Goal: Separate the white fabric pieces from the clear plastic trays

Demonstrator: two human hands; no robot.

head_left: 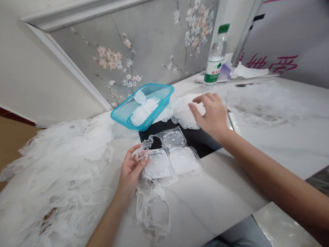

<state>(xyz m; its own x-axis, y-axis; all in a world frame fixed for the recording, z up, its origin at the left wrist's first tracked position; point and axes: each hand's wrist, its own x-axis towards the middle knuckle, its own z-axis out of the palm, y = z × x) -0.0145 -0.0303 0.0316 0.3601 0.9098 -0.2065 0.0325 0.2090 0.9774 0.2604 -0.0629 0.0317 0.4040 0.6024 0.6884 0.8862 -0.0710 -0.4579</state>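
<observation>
My left hand pinches the left edge of a translucent molded sheet between thumb and fingers. The sheet has several rounded rectangular pads, plus one cut-out gap at its upper left through which a black mat shows. Below that hand hangs or lies a tangle of clear trimmed film. My right hand is over a heap of white translucent pieces, thumb and index finger apart, with nothing visible between them. Whether its fingertips touch the heap I cannot tell.
A blue plastic basket holding white pieces stands behind the mat. Large piles of clear scrap film cover the left side. More film lies at right, near dark-handled scissors or pliers. A water bottle stands near the wall.
</observation>
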